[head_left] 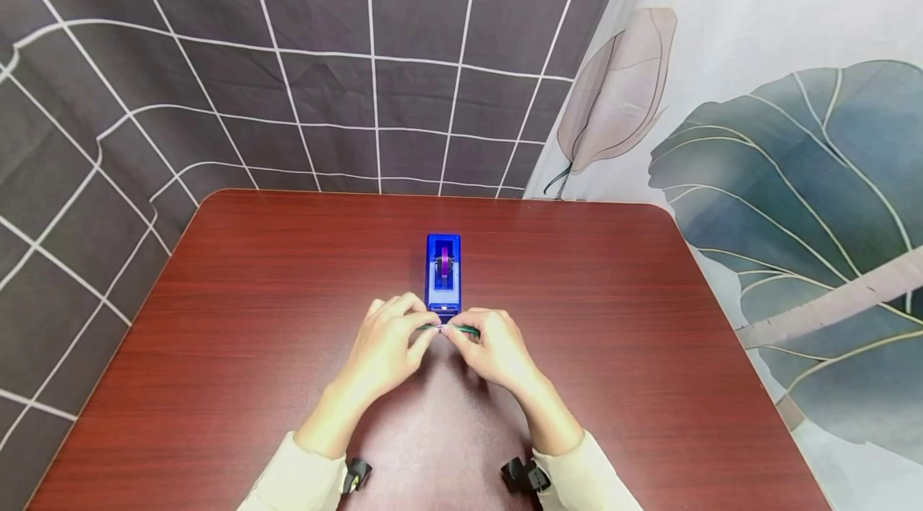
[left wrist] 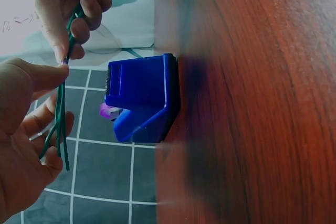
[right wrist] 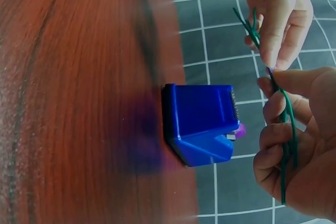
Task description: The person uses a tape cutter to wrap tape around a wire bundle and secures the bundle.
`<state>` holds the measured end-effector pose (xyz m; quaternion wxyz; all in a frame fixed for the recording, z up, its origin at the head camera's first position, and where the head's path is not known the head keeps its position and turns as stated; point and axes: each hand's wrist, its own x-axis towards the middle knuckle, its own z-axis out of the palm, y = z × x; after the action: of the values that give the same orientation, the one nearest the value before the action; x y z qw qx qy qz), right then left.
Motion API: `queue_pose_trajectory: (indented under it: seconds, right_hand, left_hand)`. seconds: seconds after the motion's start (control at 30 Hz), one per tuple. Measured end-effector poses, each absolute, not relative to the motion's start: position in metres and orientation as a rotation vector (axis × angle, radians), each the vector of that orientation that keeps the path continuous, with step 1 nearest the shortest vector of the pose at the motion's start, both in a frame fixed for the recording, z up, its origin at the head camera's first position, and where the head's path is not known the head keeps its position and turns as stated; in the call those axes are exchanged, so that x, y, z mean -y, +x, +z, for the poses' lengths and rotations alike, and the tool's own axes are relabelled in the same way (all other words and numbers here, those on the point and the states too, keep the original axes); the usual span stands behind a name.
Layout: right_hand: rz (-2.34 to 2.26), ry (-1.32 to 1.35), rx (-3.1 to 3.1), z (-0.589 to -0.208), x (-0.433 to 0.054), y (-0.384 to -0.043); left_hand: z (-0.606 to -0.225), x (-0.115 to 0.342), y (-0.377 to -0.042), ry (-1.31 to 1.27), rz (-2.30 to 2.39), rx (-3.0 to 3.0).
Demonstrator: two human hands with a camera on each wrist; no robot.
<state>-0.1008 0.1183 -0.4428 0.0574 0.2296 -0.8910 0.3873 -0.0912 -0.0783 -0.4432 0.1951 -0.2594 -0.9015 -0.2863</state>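
Note:
In the head view, my left hand (head_left: 389, 343) and right hand (head_left: 497, 347) meet at the front end of a blue tape dispenser (head_left: 444, 299). Between them they hold a bundle of thin green strands (left wrist: 60, 106), with each thumb and forefinger pinching near its middle. A bit of purple (right wrist: 270, 71) shows on the bundle where the fingertips come together. Loose strand ends fan out past the left fingers, while others run across the curled right fingers. The dispenser carries a purple tape roll (head_left: 445, 261), and its toothed cutting edge (right wrist: 234, 103) faces the hands.
The reddish-brown wooden table (head_left: 288, 271) has rounded far corners. A dark grid-patterned curtain (head_left: 418, 14) hangs behind it, and a pale leaf-print curtain (head_left: 707, 38) hangs at the right. Black straps (head_left: 525, 476) with small devices sit at both wrists.

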Motion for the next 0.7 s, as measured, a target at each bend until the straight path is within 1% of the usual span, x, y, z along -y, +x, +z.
queue_pose_trajectory:
  seconds: [0.17,0.33,0.43,0.6,0.7]
  right_hand:
    - [1.264,0.697,2.724,-0.449,-0.120,-0.103]
    - [1.339,0.711,2.808,-0.463,-0.124,-0.107]
    - [1.242,0.728,2.924,-0.470,-0.126,-0.107]
    - [0.985,0.756,3.097,-0.475,-0.128,-0.104]
    - [0.945,0.744,3.142,-0.475,-0.128,-0.102]
  left_hand:
    - [-0.448,0.086,-0.093,-0.680,-0.854,2.585]
    - [-0.459,0.099,-0.095,-0.631,-1.028,2.698]
    - [-0.467,0.103,-0.094,-0.641,-1.069,2.793]
    - [-0.476,0.103,-0.089,-0.693,-1.011,2.924]
    - [-0.478,0.103,-0.086,-0.723,-0.980,2.940]
